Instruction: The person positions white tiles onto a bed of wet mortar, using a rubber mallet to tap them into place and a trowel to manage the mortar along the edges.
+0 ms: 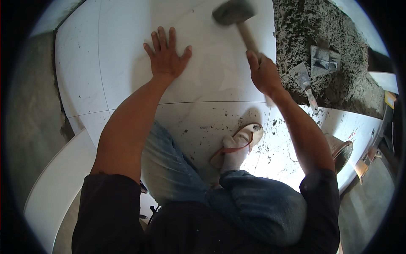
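My left hand (165, 61) lies flat, fingers spread, on the far white tile (207, 76); my right hand (265, 73) grips the mallet (233, 12) over its right side, near the mortar (296, 38); seemingly I'm bedding it, which calls for measured taps.

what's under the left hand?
The left hand is spread over a white tile, whose surface shows all around it. The patch directly beneath is covered, so anything there can't be seen.
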Action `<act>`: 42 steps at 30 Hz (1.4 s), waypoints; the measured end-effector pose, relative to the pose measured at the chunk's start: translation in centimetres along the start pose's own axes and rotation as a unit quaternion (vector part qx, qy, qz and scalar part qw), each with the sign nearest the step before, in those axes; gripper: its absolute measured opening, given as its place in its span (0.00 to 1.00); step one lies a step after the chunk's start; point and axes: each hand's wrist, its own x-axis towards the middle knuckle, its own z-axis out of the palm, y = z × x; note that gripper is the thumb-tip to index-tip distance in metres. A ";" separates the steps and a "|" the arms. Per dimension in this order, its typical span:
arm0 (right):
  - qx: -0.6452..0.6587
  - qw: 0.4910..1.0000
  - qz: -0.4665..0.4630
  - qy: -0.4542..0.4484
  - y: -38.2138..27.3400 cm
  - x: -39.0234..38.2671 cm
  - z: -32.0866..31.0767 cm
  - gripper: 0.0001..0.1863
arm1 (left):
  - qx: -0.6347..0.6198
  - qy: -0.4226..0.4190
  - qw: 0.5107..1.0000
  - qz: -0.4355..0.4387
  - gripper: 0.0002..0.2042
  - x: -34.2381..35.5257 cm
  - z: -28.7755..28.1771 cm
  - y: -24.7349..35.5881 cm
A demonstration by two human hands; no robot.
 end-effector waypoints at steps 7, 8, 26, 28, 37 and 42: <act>0.051 0.997 -0.037 0.044 -1.8 -1.4 -0.4 0.28 | -0.002 0.003 1.000 -0.008 0.38 0.1 0.0 -0.4; 0.009 0.999 -0.043 0.022 -2.0 -1.3 -0.6 0.27 | -0.007 0.009 1.000 -0.006 0.38 -0.2 0.0 -0.4; 0.067 0.991 -0.099 0.067 -1.3 -2.6 1.5 0.24 | -0.005 -0.016 1.000 -0.011 0.37 -1.8 0.1 -0.1; 0.008 0.996 -0.080 0.031 -1.2 -1.6 0.2 0.24 | -0.001 -0.009 1.000 -0.016 0.37 -2.6 0.3 1.5; -0.016 0.998 -0.063 0.001 -2.6 -1.4 0.1 0.26 | -0.063 -0.117 0.985 0.106 0.42 -10.9 -1.9 4.2; -0.061 0.994 -0.086 0.023 0.8 -0.7 0.9 0.24 | -0.090 -0.197 0.971 0.102 0.47 -9.9 -3.3 4.7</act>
